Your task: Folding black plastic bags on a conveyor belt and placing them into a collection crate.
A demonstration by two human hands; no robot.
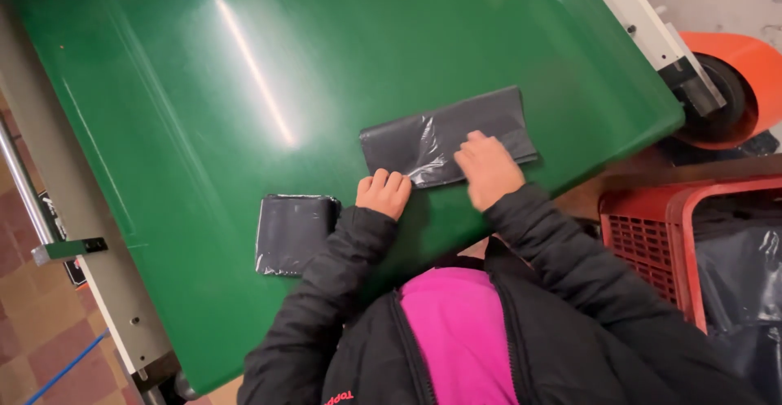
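**Slick sheet, slick surface**

Mid-frame, the left hand (383,193) is pressing its curled grip on the grey plastic bag (446,138); the right hand (487,169) is lying flat, fingers open. Glossy green surface (204,87): the fold risks sliding crooked or springing open.

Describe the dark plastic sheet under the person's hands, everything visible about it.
The folded plastic sheet is dark grey, thin and glossy, with wrinkles that catch the light near its middle. It lies flat on the green table, a long rectangle tilted up to the right, close to the table's near edge. The right hand presses flat on its lower right part; the left hand, knuckles curled, touches its lower left corner. A smaller folded bundle of the same material lies apart, to its lower left.
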